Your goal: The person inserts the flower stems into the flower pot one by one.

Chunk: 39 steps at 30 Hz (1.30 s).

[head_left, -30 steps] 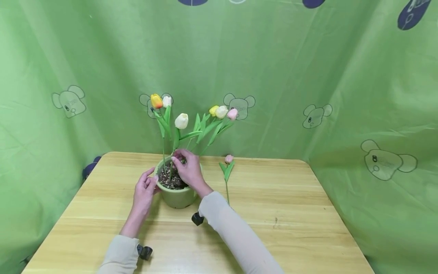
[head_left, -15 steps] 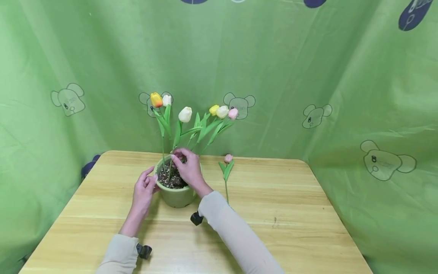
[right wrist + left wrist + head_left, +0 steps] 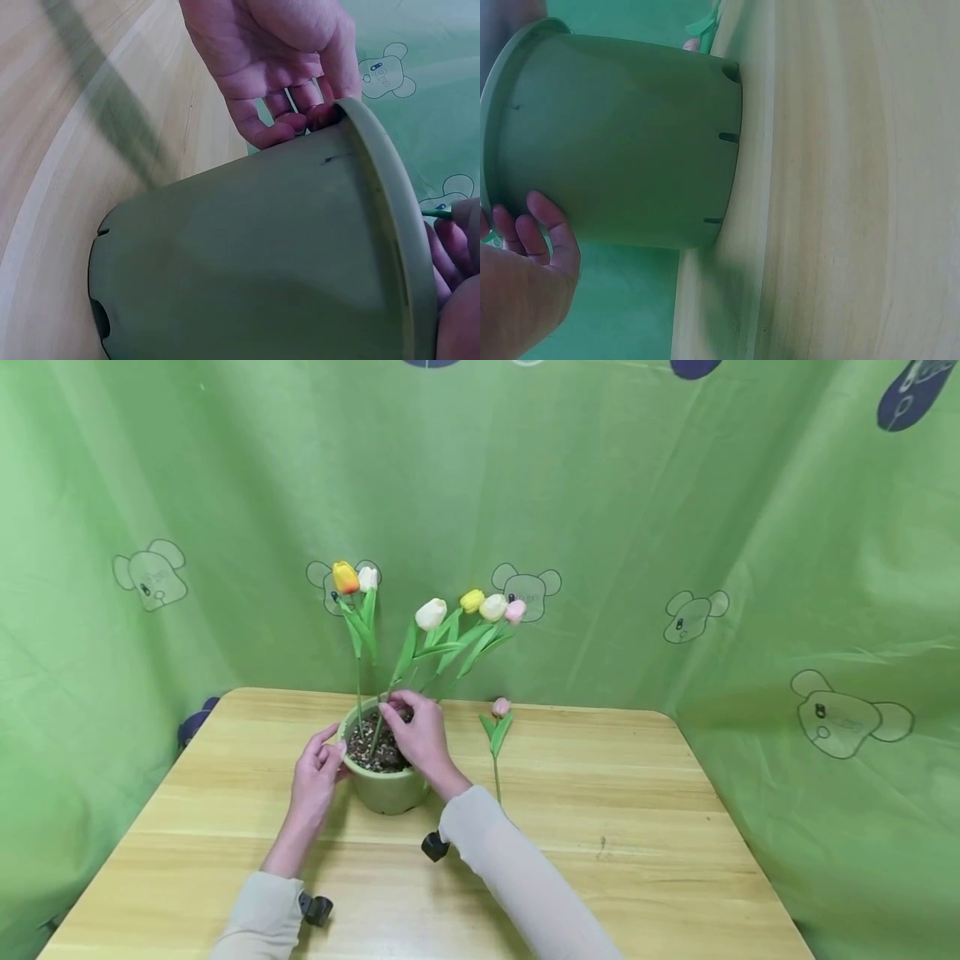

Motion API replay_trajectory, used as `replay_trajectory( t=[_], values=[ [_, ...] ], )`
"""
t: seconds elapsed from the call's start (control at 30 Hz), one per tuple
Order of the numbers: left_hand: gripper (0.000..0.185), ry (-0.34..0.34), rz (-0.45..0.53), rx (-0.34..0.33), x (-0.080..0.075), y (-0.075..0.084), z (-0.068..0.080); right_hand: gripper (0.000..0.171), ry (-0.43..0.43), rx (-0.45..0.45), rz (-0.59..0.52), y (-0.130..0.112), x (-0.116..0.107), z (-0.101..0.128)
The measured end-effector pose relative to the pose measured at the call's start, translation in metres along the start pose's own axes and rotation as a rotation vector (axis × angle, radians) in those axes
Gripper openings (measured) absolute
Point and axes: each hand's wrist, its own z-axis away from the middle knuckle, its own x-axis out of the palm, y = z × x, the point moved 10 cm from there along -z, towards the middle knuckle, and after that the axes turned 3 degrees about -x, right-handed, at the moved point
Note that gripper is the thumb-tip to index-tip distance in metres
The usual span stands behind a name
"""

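Observation:
A green flower pot (image 3: 388, 795) filled with dark soil stands upright on the table. At its left side my left hand (image 3: 313, 775) grips the rim, thumb on top and fingers under it, as the right wrist view also shows. Over the soil, my right hand (image 3: 422, 737) pinches the stem of a white tulip (image 3: 431, 614) between thumb and fingers. The stem's lower end meets the soil, and the tulip leans right. An orange-yellow tulip (image 3: 346, 577) and a smaller white tulip (image 3: 367, 579) rise at the pot's left. Several others, including a yellow tulip (image 3: 472, 602), lean right behind my hand.
A pink tulip (image 3: 500, 708) with green leaves lies on the wooden table (image 3: 637, 827) right of the pot, its lower stem hidden by my right sleeve. A green curtain (image 3: 600, 485) with mouse drawings surrounds the table at the back and sides.
The white tulip in my right hand has tilted to the right, its bloom now beside the yellow one. My right hand has shifted slightly right; my left hand stays on the rim.

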Motion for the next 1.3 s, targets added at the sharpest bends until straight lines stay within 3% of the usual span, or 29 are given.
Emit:
replay_trajectory(
  t=[0.3, 0.5, 0.77, 1.03, 1.3],
  values=[
    [0.047, -0.006, 0.016, -0.004, 0.001, 0.001, 0.0, 0.02, -0.007, 0.014, 0.119, -0.002, -0.008, 0.005],
    [0.047, 0.0, 0.015, 0.006, 0.001, 0.003, 0.001, 0.016, 0.041, -0.002, 0.185, -0.007, -0.023, 0.015],
    [0.048, 0.0, 0.008, 0.003, 0.002, 0.002, 0.001, 0.022, 0.054, 0.083, 0.239, -0.002, -0.044, 0.026],
    [0.049, -0.002, 0.001, 0.007, 0.001, 0.003, 0.0, 0.019, 0.08, 0.12, 0.158, 0.004, -0.067, 0.032],
    [0.048, 0.001, 0.016, -0.005, 0.0, 0.001, 0.0, 0.017, 0.166, 0.178, 0.002, 0.024, -0.112, 0.037]
  ],
)
